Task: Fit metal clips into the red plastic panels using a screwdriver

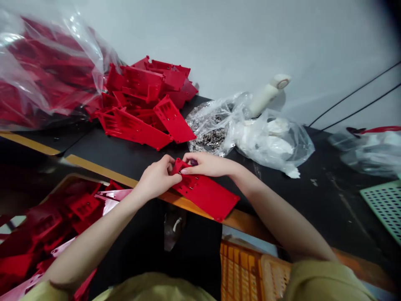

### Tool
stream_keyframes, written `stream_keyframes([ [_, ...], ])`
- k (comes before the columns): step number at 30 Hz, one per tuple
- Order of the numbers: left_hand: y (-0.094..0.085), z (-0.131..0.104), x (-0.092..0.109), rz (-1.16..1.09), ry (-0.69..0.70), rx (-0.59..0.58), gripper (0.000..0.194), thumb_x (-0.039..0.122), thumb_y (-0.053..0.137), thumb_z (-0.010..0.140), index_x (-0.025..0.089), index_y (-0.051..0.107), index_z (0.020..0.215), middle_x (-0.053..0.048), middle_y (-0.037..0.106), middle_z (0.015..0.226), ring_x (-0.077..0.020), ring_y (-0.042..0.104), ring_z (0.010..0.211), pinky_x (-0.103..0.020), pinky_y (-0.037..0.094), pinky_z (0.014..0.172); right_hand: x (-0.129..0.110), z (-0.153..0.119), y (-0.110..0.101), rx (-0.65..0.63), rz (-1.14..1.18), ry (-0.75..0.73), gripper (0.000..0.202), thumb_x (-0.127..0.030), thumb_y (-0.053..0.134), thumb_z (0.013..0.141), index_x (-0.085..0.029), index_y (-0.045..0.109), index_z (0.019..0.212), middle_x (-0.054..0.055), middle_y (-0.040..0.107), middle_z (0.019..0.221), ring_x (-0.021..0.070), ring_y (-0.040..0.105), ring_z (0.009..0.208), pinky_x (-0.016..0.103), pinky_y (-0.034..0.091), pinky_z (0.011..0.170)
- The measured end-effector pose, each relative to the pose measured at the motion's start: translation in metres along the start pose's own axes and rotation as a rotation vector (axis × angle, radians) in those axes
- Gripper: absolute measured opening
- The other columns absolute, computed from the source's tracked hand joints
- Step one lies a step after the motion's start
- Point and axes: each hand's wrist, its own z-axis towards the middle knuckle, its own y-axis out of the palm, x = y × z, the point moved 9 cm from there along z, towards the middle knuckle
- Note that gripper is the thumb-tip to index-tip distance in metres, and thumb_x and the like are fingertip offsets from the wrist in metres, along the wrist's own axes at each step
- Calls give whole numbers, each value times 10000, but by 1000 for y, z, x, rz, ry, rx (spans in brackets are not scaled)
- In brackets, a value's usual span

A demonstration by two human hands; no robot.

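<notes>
A flat red plastic panel (208, 194) with small slots and metal bits lies across the table's front edge, tilted toward me. My left hand (158, 175) pinches its far left corner between thumb and fingers. At the panel's top edge my right hand (202, 164) is closed, its thumb pressed near a small metal piece on the panel. A dark object, too small to name, shows under the right fingers. Just beyond my hands is an open clear bag of small metal parts (213, 140).
Red panels (140, 121) are piled at the back left beside a large clear bag (50, 71) of more. White pieces in a plastic bag (272, 140) and a white cylinder (266, 98) stand behind. Red parts (62, 221) fill the lower left; an orange basket (239, 271) is below, a green perforated tray (384, 205) right.
</notes>
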Motion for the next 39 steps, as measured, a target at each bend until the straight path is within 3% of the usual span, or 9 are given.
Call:
stream_keyframes([
  [7, -40, 0, 30, 146, 127, 152, 164, 295, 630, 632, 202, 606, 765, 10, 630, 692, -169, 562, 648, -268, 336, 603, -16, -21, -18, 255, 63, -53, 202, -328, 605, 822, -187, 473, 761, -33, 486, 714, 119, 435, 658, 255, 336, 618],
  [14, -81, -21, 93, 155, 501, 352, 67, 218, 593, 662, 187, 580, 721, 24, 601, 681, -126, 533, 627, -231, 343, 590, -64, -76, -44, 629, -59, -157, 137, -322, 518, 880, -188, 540, 872, -16, 564, 774, 128, 468, 674, 262, 353, 657],
  [19, -77, -45, 115, 348, 797, 492, 67, 166, 567, 692, 201, 622, 707, -4, 622, 695, -142, 549, 663, -232, 340, 580, -75, -98, -40, 783, -287, -228, 122, -282, 538, 861, -181, 539, 792, 5, 583, 741, 143, 511, 666, 263, 361, 653],
  [22, -59, -45, 99, 252, 801, 365, 82, 244, 608, 757, 232, 650, 687, -19, 640, 701, -156, 580, 697, -250, 428, 672, -65, -104, -28, 750, -315, -267, 32, -205, 558, 821, -177, 570, 811, 46, 628, 839, 173, 559, 767, 280, 388, 704],
  [25, -39, -41, 72, 42, 713, 136, 83, 333, 656, 774, 266, 689, 736, -24, 680, 763, -170, 631, 779, -323, 478, 924, -53, -114, -16, 693, -268, -311, 59, -180, 571, 802, -179, 598, 855, 49, 645, 895, 164, 582, 798, 270, 428, 713],
  [30, -24, -45, 55, -110, 686, -53, 50, 313, 696, 747, 312, 730, 783, -3, 724, 801, -167, 677, 734, -382, 482, 1033, -59, -141, -28, 841, -130, -288, 147, -283, 545, 892, -181, 635, 948, 62, 619, 986, 142, 549, 805, 273, 432, 705],
  [32, -25, -49, 61, -162, 703, -79, 54, 299, 726, 710, 323, 734, 757, 9, 719, 759, -173, 678, 693, -393, 519, 1000, -68, -132, -28, 729, -71, -209, 175, -331, 590, 879, -188, 677, 930, 44, 644, 952, 135, 548, 790, 269, 421, 697],
  [35, -18, -56, 75, -157, 673, -243, 54, 267, 717, 717, 306, 737, 750, -1, 711, 741, -175, 672, 686, -430, 488, 1039, -77, -104, -16, 368, 36, -51, 192, -346, 627, 831, -171, 707, 827, -2, 643, 740, 108, 519, 647, 246, 393, 608],
  [39, -15, -63, 89, -101, 634, -372, 40, 252, 705, 732, 256, 734, 759, -39, 716, 812, -172, 664, 711, -444, 492, 1015, -88, -83, -5, 37, 1, 53, 78, -228, 650, 727, -169, 689, 694, -27, 611, 610, 95, 479, 541, 233, 359, 517],
])
